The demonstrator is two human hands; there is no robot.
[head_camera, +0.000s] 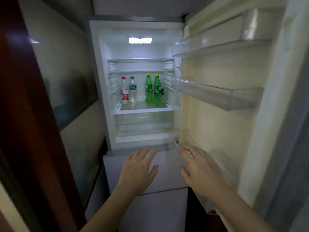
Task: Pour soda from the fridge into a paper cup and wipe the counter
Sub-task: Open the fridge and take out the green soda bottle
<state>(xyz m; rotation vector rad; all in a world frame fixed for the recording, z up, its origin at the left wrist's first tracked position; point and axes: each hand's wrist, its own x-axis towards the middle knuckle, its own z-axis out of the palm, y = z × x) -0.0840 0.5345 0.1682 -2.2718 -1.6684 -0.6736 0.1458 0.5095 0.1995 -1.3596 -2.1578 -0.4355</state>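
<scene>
The likeliest slip, I judge, is grabbing the wrong drink or toppling a neighbour: the two green soda bottles (153,89) stand touching near the right edge of the fridge (103,64) shelf (143,110), so a careless reach for one could knock the other. A red-capped bottle (124,91) and a clear bottle (133,91), both seemingly holding clear liquid, stand near the left edge. Left hand (137,169) and right hand (202,171) hover below, fingers spread, holding nothing.
</scene>
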